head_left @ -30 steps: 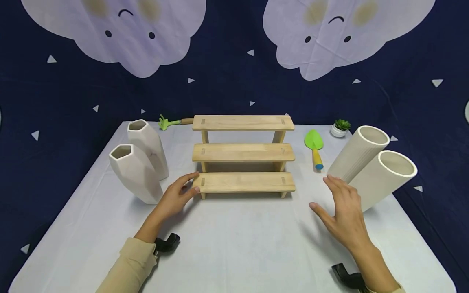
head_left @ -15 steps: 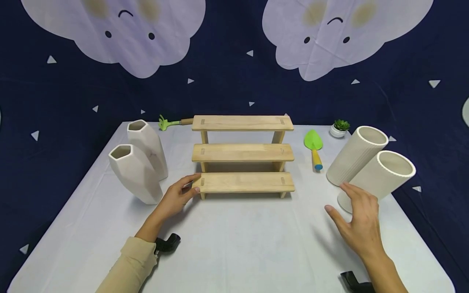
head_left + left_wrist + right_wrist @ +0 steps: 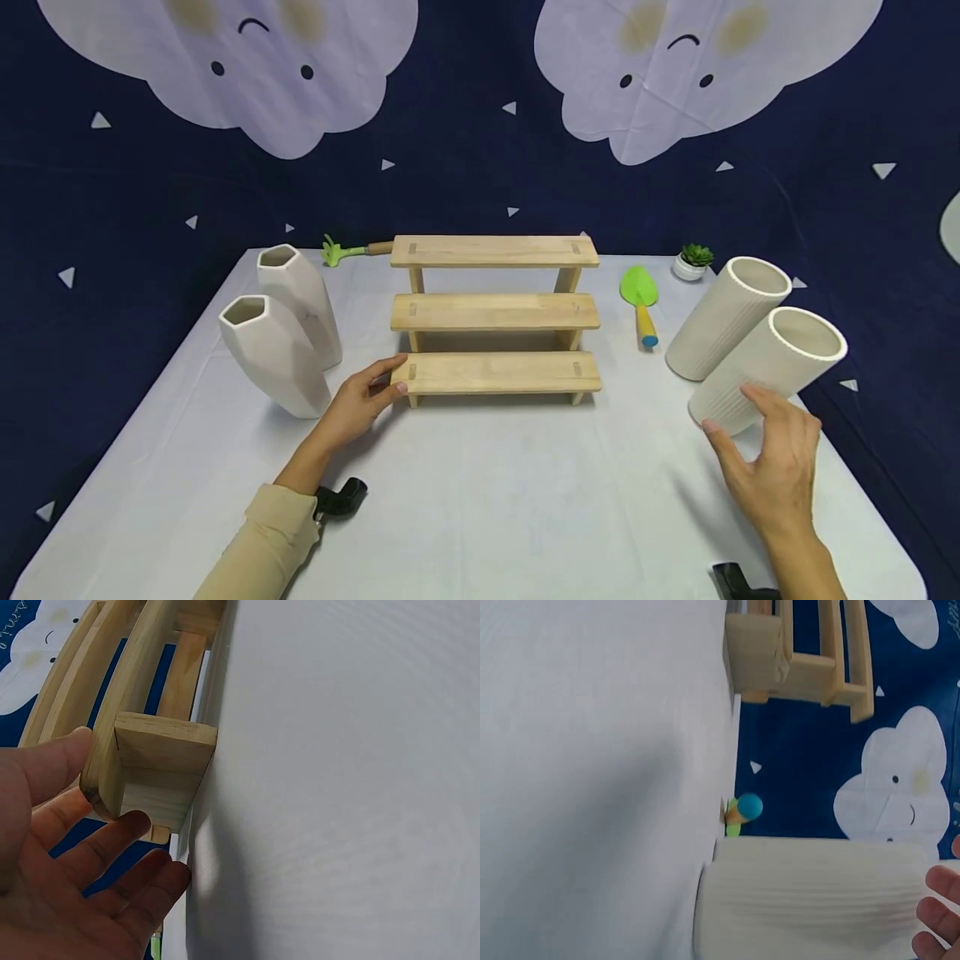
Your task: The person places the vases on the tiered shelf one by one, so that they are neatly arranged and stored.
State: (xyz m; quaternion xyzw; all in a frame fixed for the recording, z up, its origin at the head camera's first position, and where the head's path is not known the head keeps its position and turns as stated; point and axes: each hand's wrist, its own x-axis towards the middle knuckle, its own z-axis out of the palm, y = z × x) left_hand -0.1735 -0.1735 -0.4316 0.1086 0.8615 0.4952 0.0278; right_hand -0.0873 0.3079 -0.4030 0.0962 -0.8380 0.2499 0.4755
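A three-tier wooden display stand (image 3: 495,372) occupies the middle of the table. My left hand (image 3: 358,408) holds the left end of its lowest board, thumb at the front corner and index finger at the back one. In the left wrist view the thumb and index finger lie either side of the board end (image 3: 105,780), the other fingers spread below. My right hand (image 3: 776,467), thumb and fingers apart, is in front of a ribbed white cylindrical vase (image 3: 757,375), its fingertips overlapping the vase. Behind that stands a second ribbed vase (image 3: 720,325).
Two faceted white vases (image 3: 281,358) stand at the left. A green hand rake (image 3: 341,252) lies behind the stand's left end. To the right are a green trowel (image 3: 640,292) with a yellow handle and a small potted succulent (image 3: 692,262). A dark cloth (image 3: 480,167) hangs behind.
My right hand has moved right, from beside the two cylindrical vases to in front of the nearer one. The left hand stays at the stand's end.
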